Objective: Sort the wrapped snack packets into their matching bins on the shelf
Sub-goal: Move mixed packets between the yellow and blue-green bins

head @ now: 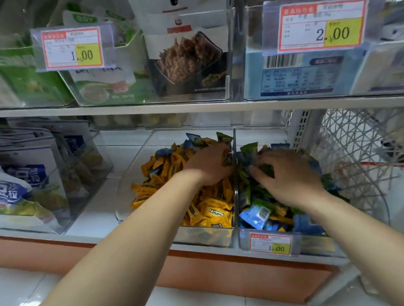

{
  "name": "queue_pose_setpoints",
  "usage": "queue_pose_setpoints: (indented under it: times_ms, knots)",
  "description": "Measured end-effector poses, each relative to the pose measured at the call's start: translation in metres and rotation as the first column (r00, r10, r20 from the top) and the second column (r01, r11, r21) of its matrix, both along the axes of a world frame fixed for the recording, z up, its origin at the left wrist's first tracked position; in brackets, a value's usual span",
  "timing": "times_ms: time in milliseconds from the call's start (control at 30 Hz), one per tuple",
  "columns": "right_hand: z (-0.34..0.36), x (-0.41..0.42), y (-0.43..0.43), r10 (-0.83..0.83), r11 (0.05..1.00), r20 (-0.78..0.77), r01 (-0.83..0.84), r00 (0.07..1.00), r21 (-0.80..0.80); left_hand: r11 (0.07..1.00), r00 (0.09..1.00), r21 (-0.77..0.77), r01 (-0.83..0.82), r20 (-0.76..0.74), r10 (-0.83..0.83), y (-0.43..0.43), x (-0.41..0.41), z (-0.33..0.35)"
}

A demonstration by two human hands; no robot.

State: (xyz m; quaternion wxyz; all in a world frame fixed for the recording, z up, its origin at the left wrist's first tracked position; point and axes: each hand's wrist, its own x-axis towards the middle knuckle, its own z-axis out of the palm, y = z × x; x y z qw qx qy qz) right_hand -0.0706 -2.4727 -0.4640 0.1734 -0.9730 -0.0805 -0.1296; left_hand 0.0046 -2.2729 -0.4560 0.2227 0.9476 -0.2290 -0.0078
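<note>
Two clear bins stand side by side on the lower shelf. The left bin [207, 236] is filled mostly with yellow packets [213, 212], with a few blue and green packets [223, 137] at its back. The right bin [244, 241] holds mixed green packets [249, 150], blue packets [257, 216] and a few yellow ones. My left hand [208, 166] reaches into the left bin by the divider, its fingers curled round a dark green packet [228, 159]. My right hand [290, 175] lies on the right bin's pile, fingers bent down and gripping green packets [266, 169].
A price tag [271, 244] hangs on the right bin's front. Bags of snacks [24, 183] fill a bin at the left. The upper shelf [194, 107] carries more bins with two price tags. A white wire basket [358, 146] hangs at the right.
</note>
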Motion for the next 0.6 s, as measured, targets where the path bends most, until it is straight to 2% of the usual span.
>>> queue_pose_setpoints:
  times_ms: [67,133,233,333,400,467,533,600]
  knots:
    - [0.001,0.001,0.001,-0.003,0.999,0.023,0.003,1.0,-0.034,0.993,0.998,0.105,0.056,-0.043,-0.051,0.004,0.01,-0.005]
    - [0.002,0.003,0.001,-0.037,0.999,0.065,0.039,0.997,-0.028,0.982,0.998,0.177,0.069,-0.001,-0.07,0.011,0.013,-0.009]
    - [0.004,0.008,0.01,-0.027,0.997,0.125,0.017,0.992,0.082,0.99,0.995,0.125,0.073,0.057,-0.08,0.026,0.012,-0.011]
    - [0.001,0.014,0.027,0.097,0.993,0.013,-0.097,0.995,0.062,0.981,0.996,0.177,0.077,0.021,-0.082,0.046,0.006,-0.011]
    - [-0.004,0.018,0.031,0.108,0.994,-0.125,-0.104,0.986,0.037,0.97,0.995,0.222,0.098,-0.027,-0.094,0.059,-0.001,-0.01]
    - [-0.006,0.021,0.029,0.108,0.992,-0.222,-0.089,0.969,0.094,0.964,0.992,0.233,0.126,-0.056,-0.116,0.069,-0.007,-0.008]
    - [-0.007,0.021,0.028,0.118,0.988,-0.231,-0.091,0.966,0.128,0.965,0.989,0.225,0.138,-0.09,-0.12,0.072,-0.01,-0.004]
    - [-0.01,0.019,0.03,0.113,0.991,-0.202,-0.095,0.973,0.093,0.962,0.99,0.242,0.128,-0.095,-0.108,0.065,-0.007,0.003]
